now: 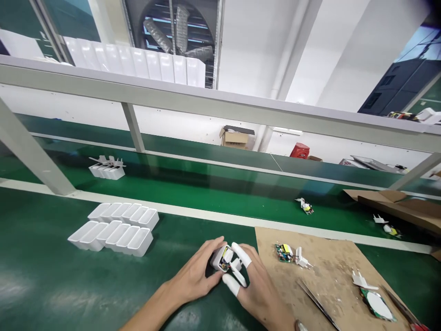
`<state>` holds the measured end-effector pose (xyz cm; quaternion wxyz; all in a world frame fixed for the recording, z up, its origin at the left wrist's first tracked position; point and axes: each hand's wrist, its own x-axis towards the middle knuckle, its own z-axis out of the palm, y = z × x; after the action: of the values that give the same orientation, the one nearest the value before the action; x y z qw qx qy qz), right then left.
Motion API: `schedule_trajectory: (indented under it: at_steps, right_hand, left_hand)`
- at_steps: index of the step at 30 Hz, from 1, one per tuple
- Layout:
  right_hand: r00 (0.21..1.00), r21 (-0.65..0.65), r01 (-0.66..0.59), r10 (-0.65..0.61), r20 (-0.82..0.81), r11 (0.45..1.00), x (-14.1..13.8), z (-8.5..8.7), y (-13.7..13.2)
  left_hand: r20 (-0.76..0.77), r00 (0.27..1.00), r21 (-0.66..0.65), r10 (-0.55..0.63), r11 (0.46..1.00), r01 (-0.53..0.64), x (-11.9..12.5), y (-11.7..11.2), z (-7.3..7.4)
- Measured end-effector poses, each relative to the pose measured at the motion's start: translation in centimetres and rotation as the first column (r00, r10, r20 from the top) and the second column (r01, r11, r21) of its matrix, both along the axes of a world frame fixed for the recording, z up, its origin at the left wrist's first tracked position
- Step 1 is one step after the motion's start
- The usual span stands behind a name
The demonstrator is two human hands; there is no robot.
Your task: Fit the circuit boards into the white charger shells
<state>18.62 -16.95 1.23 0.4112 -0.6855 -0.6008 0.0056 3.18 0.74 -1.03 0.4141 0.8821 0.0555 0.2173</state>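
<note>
My left hand (195, 273) is closed around a small white plastic case (216, 261), thumb in front and fingers behind. A circuit board (225, 258) with a yellow-wrapped part sits in the case's open end. White finger covers are on the thumb and a finger of my right hand (257, 287). Between them is a white plug cap (237, 272), tilted beside the case opening. To the right, a circuit board with a white plug (302, 258) lies on a brown cardboard sheet (275, 294). Tweezers (319, 303) lie nearer me.
Two rows of open white cases (127, 239) stand at left on the green table. Beyond a pale rail is a green belt (206, 193), carrying plugged cases (107, 169) and a loose board (306, 207). Another board (377, 303) and red-handled pliers (403, 308) lie at right.
</note>
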Motion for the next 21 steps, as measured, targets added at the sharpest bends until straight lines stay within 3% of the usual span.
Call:
schedule_trajectory:
  at_steps: [3, 6, 12, 16, 21]
  right_hand:
    - [0.993, -0.006, -0.028, 0.027, -0.118, 1.000, 0.7, -0.5, -0.3]
    - [0.995, 0.030, -0.019, 0.022, -0.101, 0.999, 1.2, -1.4, 0.0]
    - [0.990, 0.066, -0.134, 0.130, 0.062, 0.989, 0.5, -1.1, 2.5]
    - [0.968, 0.163, -0.226, 0.203, 0.145, 0.960, -0.1, -0.9, 4.1]
    - [0.976, 0.237, -0.109, 0.060, 0.207, 0.965, -0.3, -1.1, 3.8]
  left_hand:
    - [-0.001, 1.000, -0.083, -0.008, 0.997, 0.008, -0.1, 0.0, 0.3]
    - [0.057, 0.998, -0.209, 0.030, 0.978, -0.018, 0.0, 0.1, 0.8]
    - [0.043, 0.999, -0.526, 0.030, 0.851, -0.003, -0.3, 0.5, 1.3]
    - [0.045, 0.998, -0.479, 0.034, 0.878, -0.008, -0.5, 0.6, 0.7]
    - [0.030, 0.991, -0.361, 0.127, 0.926, -0.107, -0.6, 0.6, -0.2]
